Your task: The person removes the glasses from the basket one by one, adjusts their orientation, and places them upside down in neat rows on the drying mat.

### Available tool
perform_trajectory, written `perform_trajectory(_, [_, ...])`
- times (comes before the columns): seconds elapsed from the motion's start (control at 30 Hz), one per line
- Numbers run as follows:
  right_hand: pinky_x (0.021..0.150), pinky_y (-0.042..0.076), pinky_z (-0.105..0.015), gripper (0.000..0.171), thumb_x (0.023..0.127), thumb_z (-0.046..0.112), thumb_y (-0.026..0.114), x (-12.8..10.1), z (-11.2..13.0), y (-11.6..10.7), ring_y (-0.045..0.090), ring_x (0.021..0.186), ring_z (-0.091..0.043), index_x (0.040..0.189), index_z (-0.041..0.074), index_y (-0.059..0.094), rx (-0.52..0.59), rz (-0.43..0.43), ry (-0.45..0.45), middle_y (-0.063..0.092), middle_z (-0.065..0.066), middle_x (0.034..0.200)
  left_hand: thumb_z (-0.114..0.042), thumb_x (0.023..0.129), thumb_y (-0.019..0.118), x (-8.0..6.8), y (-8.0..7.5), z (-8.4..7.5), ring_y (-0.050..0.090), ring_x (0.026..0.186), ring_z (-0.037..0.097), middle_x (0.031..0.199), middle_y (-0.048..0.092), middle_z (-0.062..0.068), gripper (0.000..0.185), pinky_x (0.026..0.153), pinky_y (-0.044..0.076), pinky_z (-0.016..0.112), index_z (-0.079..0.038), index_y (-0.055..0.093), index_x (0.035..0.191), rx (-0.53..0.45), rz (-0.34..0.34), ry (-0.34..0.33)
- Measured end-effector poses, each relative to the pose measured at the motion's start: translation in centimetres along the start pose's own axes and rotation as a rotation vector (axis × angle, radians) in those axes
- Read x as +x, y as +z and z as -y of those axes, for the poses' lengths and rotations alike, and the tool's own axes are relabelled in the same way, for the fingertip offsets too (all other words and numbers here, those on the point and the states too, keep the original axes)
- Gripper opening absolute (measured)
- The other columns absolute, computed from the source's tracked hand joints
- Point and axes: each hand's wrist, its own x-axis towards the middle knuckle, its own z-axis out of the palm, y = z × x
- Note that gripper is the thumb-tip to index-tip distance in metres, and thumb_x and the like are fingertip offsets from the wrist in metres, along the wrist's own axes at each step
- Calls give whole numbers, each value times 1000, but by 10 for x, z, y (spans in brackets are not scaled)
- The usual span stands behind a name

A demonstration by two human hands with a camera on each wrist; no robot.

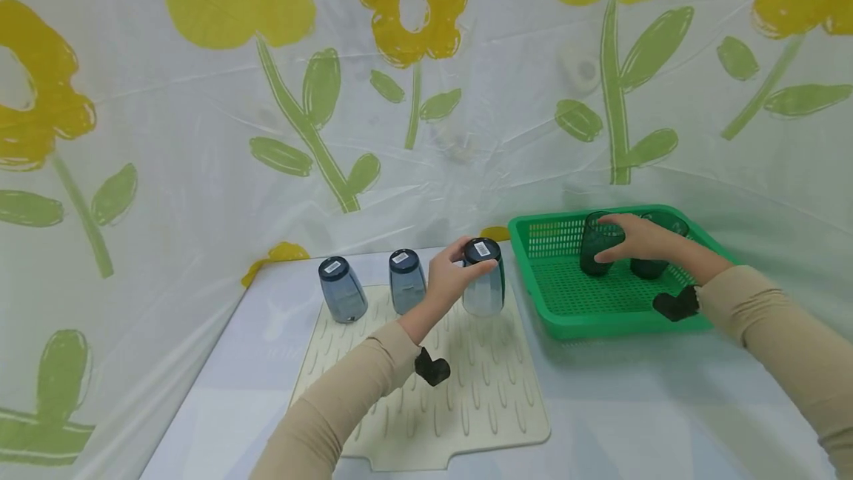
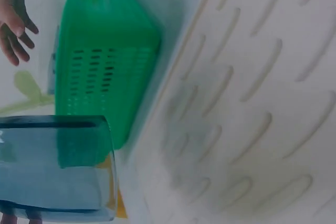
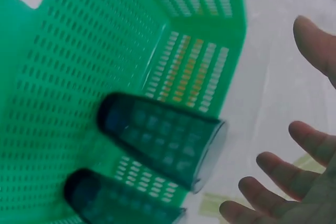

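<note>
My left hand (image 1: 456, 271) grips an upside-down blue-grey glass (image 1: 483, 284) (image 2: 52, 166) by its base, at the right rear of the ribbed cream drying mat (image 1: 466, 391) (image 2: 252, 103). Whether the glass stands on the mat or hangs just above it I cannot tell. Two more such glasses (image 1: 342, 290) (image 1: 407, 281) stand upside down along the mat's back edge. My right hand (image 1: 636, 239) (image 3: 294, 182) reaches into the green basket (image 1: 553, 317) (image 3: 63, 77) with spread fingers at the rim of a dark glass (image 1: 596, 250) (image 3: 163, 140). A second dark glass (image 1: 653, 261) (image 3: 115, 198) stands beside it.
The mat and basket lie on a white table (image 1: 633, 406) that is walled by a white sheet with yellow flowers (image 1: 413, 95). The basket (image 2: 100, 61) sits just right of the mat. The mat's front half is bare.
</note>
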Motion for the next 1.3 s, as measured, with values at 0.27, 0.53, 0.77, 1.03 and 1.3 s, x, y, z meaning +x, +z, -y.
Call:
perform_trajectory(0.27, [94, 27, -65, 87, 89, 42, 54, 15, -26, -6, 16, 124, -56, 141, -11, 9, 237, 30, 186, 8, -40, 140, -27, 73, 77, 11, 9, 19, 52, 112, 22, 121, 59, 7, 56, 80, 51, 31, -16, 58, 124, -59, -69, -10])
perform_trajectory(0.53, [97, 20, -66, 93, 91, 44, 48, 24, -41, 3, 8, 126, -57, 142, -6, -11, 393, -66, 262, -4, -42, 140, -27, 74, 76, 17, 16, 33, 53, 112, 20, 122, 59, 6, 55, 86, 49, 34, -15, 57, 124, -31, -115, -12])
perform_trajectory(0.77, [99, 16, -66, 96, 91, 43, 47, 26, -44, 22, -1, 128, -57, 140, -3, -22, 494, -131, 318, -16, -38, 141, -27, 74, 76, 20, 21, 45, 54, 111, 20, 120, 60, 6, 56, 81, 51, 32, -16, 57, 125, -33, -152, -45])
perform_trajectory(1.03, [102, 16, -64, 97, 92, 37, 48, 40, -48, 43, -4, 130, -54, 136, -1, -30, 621, -189, 360, -26, -34, 140, -23, 75, 75, 20, 21, 54, 55, 111, 22, 119, 60, 8, 52, 86, 49, 35, -12, 58, 123, -38, -194, -17])
perform_trajectory(1.3, [103, 17, -62, 114, 79, 50, 63, 60, -66, 64, -6, 136, -44, 141, 11, -25, 807, -425, 430, -22, -21, 148, -26, 78, 72, 20, 19, 60, 51, 116, 26, 127, 55, 10, 55, 91, 46, 39, -9, 53, 128, -46, -200, -47])
